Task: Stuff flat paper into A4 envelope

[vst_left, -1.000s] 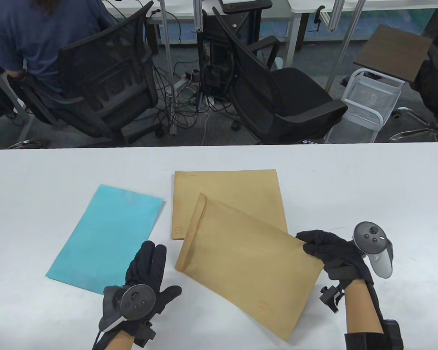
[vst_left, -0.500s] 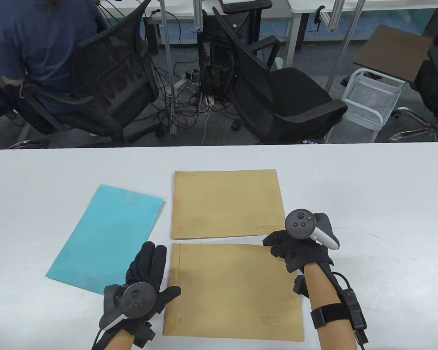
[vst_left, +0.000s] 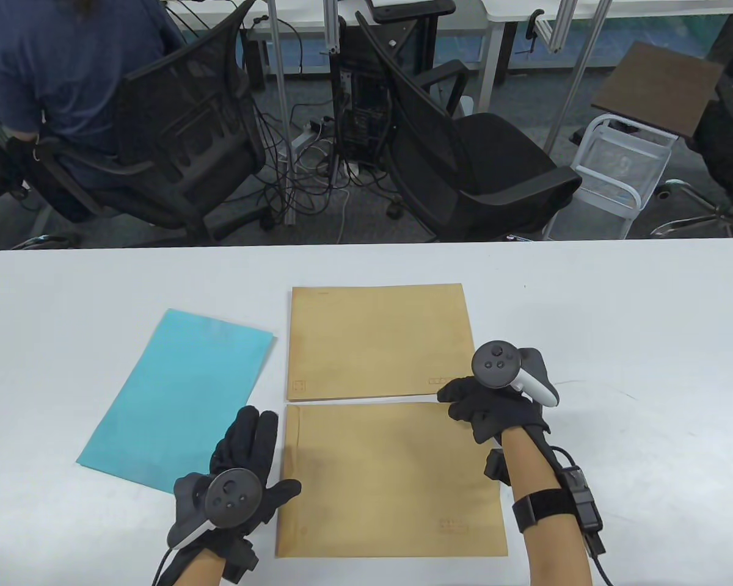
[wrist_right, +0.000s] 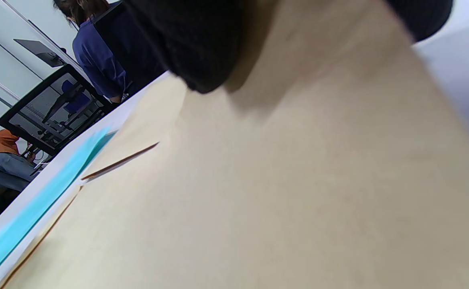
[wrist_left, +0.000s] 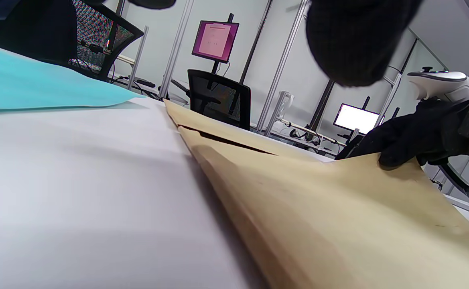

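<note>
A brown A4 envelope (vst_left: 391,482) lies flat on the white table (vst_left: 617,342) in front of me. My right hand (vst_left: 464,406) pinches its far right corner; the left wrist view shows that corner (wrist_left: 382,160) slightly raised under the right fingers (wrist_left: 419,136). My left hand (vst_left: 269,452) rests flat and open on the table by the envelope's left edge, over the near corner of a blue sheet of paper (vst_left: 177,390). The envelope fills the right wrist view (wrist_right: 278,192). The blue sheet also shows in the left wrist view (wrist_left: 37,86).
More brown envelope (vst_left: 379,342) lies just behind the near one, almost touching it. Black office chairs (vst_left: 482,165) and a seated person (vst_left: 67,67) are beyond the table's far edge.
My right hand swung the envelope down from a tilted, lifted pose and laid it flat and square in front of me, then slid it slightly away. My left hand stayed put.
</note>
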The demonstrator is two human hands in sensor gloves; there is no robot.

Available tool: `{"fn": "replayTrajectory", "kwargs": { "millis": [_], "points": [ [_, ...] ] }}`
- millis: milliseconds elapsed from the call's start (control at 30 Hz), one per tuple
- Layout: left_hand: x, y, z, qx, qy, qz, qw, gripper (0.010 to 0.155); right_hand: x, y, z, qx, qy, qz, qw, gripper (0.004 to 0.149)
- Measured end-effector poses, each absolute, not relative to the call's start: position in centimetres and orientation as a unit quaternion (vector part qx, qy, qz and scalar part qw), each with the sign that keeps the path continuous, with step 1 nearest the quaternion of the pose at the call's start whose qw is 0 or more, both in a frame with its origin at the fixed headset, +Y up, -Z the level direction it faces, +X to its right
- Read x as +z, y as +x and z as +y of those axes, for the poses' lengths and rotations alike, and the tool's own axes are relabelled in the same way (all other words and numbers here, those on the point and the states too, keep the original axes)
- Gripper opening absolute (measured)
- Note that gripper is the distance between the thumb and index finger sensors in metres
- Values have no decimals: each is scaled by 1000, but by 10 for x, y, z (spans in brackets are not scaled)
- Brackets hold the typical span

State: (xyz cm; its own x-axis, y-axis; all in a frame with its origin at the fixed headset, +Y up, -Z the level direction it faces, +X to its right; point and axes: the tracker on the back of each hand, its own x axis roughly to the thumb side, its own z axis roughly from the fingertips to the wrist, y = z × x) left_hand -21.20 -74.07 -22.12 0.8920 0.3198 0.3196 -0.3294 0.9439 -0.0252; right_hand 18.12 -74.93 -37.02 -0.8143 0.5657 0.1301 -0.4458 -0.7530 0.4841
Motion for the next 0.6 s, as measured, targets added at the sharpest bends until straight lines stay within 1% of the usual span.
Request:
{"fn": "replayTrajectory", "kwargs": {
  "millis": [33, 67, 100, 133, 167, 200, 233, 267, 333, 367, 400, 433, 500, 600],
  "points": [
    [-221, -212, -741, 166, 15, -162, 973, 104, -370, 184, -746, 928, 134, 203, 281, 58],
    [-221, -212, -741, 166, 15, -161, 973, 104, -370, 191, -738, 935, 126, 143, 300, 62],
    [-222, -211, -742, 167, 13, -162, 973, 104, -370, 194, -735, 936, 123, 122, 307, 65],
    [-222, -211, -743, 167, 10, -162, 973, 104, -369, 201, -727, 933, 121, 86, 329, 70],
    [-222, -211, -744, 165, 7, -161, 973, 104, -365, 209, -718, 928, 120, 77, 346, 75],
    [-222, -210, -744, 163, 5, -161, 973, 104, -359, 214, -712, 926, 129, 75, 346, 84],
    [-223, -210, -745, 163, 4, -161, 973, 104, -353, 217, -708, 928, 137, 74, 339, 88],
    [-223, -210, -745, 162, 4, -160, 974, 104, -345, 218, -706, 931, 151, 82, 322, 93],
    [-223, -211, -745, 164, 3, -158, 974, 104, -320, 214, -714, 937, 195, 145, 253, 103],
    [-224, -211, -745, 164, 2, -156, 974, 104, -309, 211, -721, 936, 213, 179, 216, 107],
    [-224, -212, -746, 164, -1, -153, 975, 105, -294, 205, -732, 932, 237, 227, 156, 110],
    [-225, -212, -748, 163, -6, -149, 975, 105, -281, 200, -743, 926, 255, 254, 110, 111],
    [-226, -213, -750, 158, -13, -143, 977, 102, -264, 191, -759, 920, 279, 264, 74, 113],
    [-227, -212, -753, 146, -23, -138, 979, 100, -253, 181, -773, 911, 292, 282, 67, 114]
  ]
}}
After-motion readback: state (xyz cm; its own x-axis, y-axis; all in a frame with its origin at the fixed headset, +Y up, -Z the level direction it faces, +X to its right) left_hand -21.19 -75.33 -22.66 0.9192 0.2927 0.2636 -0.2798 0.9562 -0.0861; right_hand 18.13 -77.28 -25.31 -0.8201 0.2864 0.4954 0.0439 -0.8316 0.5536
